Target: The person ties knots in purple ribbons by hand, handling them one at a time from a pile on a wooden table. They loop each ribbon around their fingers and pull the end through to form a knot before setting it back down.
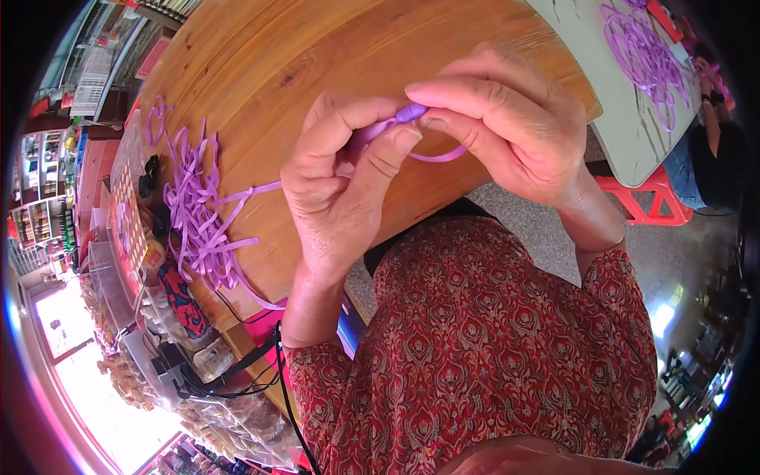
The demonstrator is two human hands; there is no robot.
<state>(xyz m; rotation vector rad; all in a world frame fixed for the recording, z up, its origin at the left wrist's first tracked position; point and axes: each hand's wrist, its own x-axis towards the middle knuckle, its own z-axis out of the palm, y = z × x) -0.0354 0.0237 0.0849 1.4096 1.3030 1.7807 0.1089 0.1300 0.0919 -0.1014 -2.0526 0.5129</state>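
Observation:
Above the wooden table, my two hands meet at a small dark-purple plastic clasp (411,113). My left hand (340,182) is closed, pinching a light-purple ribbon between thumb and forefinger at the clasp's left end. From the opposite side, the fingertips and thumb of my right hand (518,127) grip the clasp's right end. Below the fingers hangs a curved piece of light-purple ribbon (442,156). Another length runs from my left hand leftward to a tangled heap of purple ribbons (198,210) at the table's left edge. Fingers cover part of the clasp, so how its ends join is hidden.
The wooden table (261,47) curves around in front of me. To the right, a pale table (570,39) bears another purple ribbon bundle (645,63), with a person beside it. A red stool (653,198) stands below. Black cables (237,388) and clear bags crowd the lower left.

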